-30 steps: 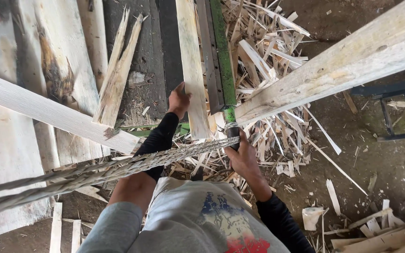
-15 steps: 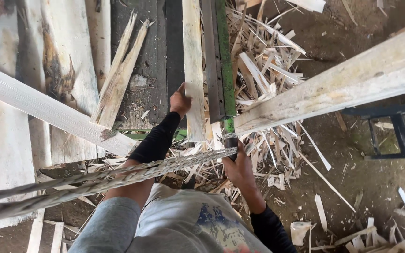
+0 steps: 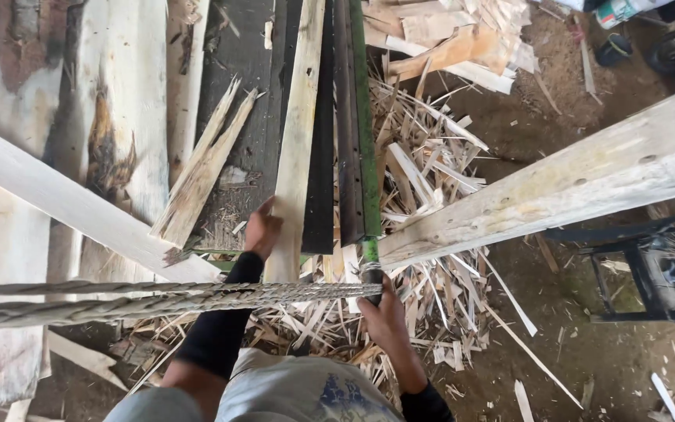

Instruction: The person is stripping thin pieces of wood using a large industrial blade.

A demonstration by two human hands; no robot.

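Here, seen from the head camera above a sawmill bench:

Landmark: the green rail (image 3: 366, 156), a long painted bar running up the middle of the frame; everything below is placed against it.

Left hand: the left hand (image 3: 262, 229) lies just left of the green rail, fingers curled narrowly over the left edge of a pale wooden slat (image 3: 297, 148), with the palm pressed to the wood.

Pale wooden slat: it lies lengthwise, parallel to the green rail, with dark boards (image 3: 333, 141) between the two.

Right hand: the right hand (image 3: 384, 316) sits below the near end of the green rail, closed tight around a dark handle (image 3: 371, 275) that hangs from that end; the fingers wrap it fully.

Twisted rope: a pale twisted rope (image 3: 158, 301) stretches from the frame's left edge across to the dark handle, crossing over the left forearm.

Offcuts: wood scraps (image 3: 431, 180) are heaped to the right of the green rail and under both arms.

Beam: a thick rough beam (image 3: 572, 184) slants up and away to the right from the rail's near end.

Plank: a pale plank (image 3: 64, 203) slants off to the left of the rail.
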